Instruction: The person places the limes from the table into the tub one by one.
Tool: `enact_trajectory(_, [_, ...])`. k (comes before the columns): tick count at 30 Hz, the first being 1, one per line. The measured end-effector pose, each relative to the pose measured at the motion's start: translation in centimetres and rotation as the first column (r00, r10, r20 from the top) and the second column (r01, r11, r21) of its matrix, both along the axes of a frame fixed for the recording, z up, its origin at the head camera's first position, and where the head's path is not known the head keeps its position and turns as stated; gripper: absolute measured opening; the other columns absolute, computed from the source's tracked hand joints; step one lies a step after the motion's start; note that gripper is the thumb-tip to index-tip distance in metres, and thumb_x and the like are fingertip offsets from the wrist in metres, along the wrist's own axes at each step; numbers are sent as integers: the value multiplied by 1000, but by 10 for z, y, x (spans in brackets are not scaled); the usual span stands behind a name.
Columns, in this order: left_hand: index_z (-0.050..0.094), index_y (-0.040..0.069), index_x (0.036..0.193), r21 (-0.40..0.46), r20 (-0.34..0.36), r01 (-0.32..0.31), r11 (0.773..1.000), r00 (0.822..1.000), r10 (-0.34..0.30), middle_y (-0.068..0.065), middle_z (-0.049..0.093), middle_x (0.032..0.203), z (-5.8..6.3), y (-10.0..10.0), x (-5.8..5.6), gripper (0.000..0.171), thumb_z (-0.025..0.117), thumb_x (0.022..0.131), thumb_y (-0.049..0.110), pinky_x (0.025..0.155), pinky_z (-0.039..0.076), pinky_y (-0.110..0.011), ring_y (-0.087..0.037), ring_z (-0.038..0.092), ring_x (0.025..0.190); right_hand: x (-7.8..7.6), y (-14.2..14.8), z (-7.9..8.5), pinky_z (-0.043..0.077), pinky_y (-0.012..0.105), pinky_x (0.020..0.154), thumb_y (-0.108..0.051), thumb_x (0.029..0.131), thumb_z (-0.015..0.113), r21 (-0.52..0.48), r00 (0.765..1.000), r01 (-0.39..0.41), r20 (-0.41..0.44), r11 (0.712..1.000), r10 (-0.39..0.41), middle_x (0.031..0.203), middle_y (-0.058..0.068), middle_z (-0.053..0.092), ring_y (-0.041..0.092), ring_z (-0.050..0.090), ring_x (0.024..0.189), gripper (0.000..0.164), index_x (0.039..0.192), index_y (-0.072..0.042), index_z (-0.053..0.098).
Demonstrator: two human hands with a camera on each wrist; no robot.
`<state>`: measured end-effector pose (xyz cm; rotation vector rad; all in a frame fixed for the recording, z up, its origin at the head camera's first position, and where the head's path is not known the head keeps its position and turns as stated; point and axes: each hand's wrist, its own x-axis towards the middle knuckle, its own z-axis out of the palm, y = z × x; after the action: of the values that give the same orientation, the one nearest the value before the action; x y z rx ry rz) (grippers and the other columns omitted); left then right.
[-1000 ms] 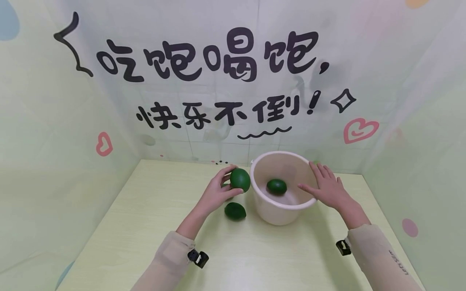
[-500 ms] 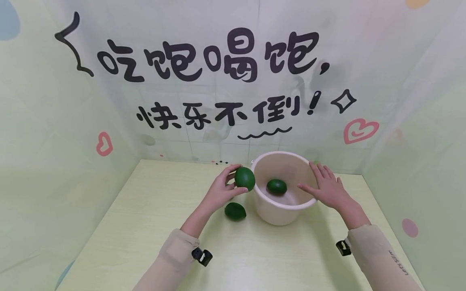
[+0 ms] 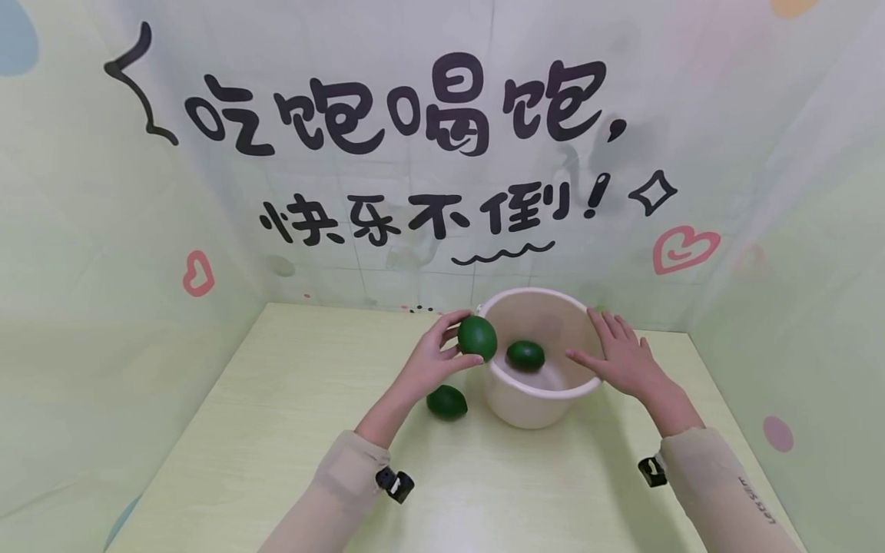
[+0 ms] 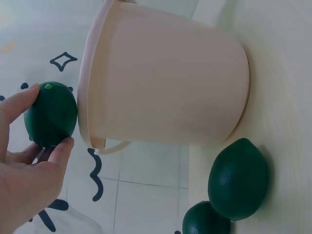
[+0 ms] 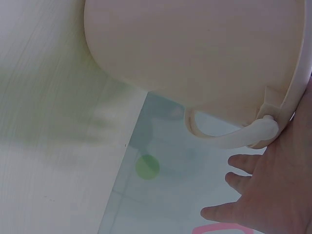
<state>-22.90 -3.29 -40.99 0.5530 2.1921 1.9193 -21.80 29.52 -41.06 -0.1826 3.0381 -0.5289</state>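
My left hand (image 3: pixel 432 365) holds a dark green lime (image 3: pixel 477 339) between thumb and fingertips, level with the left rim of a pale pink bucket (image 3: pixel 528 407). In the left wrist view this lime (image 4: pixel 51 114) is right at the rim, its small stem end showing. Inside the bucket lies another lime (image 3: pixel 525 355). On the table, left of the bucket, rests a lime (image 3: pixel 447 402); beside it in the left wrist view is one more lime (image 4: pixel 204 220), hidden behind my left hand in the head view. My right hand (image 3: pixel 625 359) rests on the bucket's right rim, fingers straight and spread, thumb inside.
The light wooden table (image 3: pixel 290 430) ends at a printed backdrop (image 3: pixel 387 284) behind the bucket, with sheet walls on both sides. The bucket's handle (image 5: pixel 234 139) hangs down its outer side. A small black device (image 3: pixel 396 485) sits on each sleeve's cuff.
My left hand has carried the lime a short way right, from beside the bucket to overlapping its left rim. My right hand, the bucket and the other visible limes have stayed put.
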Motion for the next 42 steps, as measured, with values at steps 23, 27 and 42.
enact_trajectory(23, [36,0,150,28,-26,45,999,999,-44,-17,36,157,3,18,-2,74,74,86,0,110,47,-43,-40,44,141,2,0,1,14,83,109,-63,92,54,-22,1000,3,14,1000,-3,161,30,20,53,13,148,96,159,-6,15])
enact_trajectory(27, [37,1,150,30,-26,46,998,999,-45,-18,37,156,4,20,-1,74,74,87,1,110,47,-44,-39,45,140,2,0,2,14,83,109,-63,92,54,-23,1000,3,14,1000,-3,161,30,20,53,13,148,96,159,-5,15])
enact_trajectory(42, [40,6,149,25,-7,50,998,999,-50,-18,38,156,4,29,-3,72,75,86,1,110,47,-43,-37,45,141,2,0,1,15,83,109,-63,92,54,-20,1000,3,12,1000,-3,161,30,20,53,13,148,97,159,-5,15])
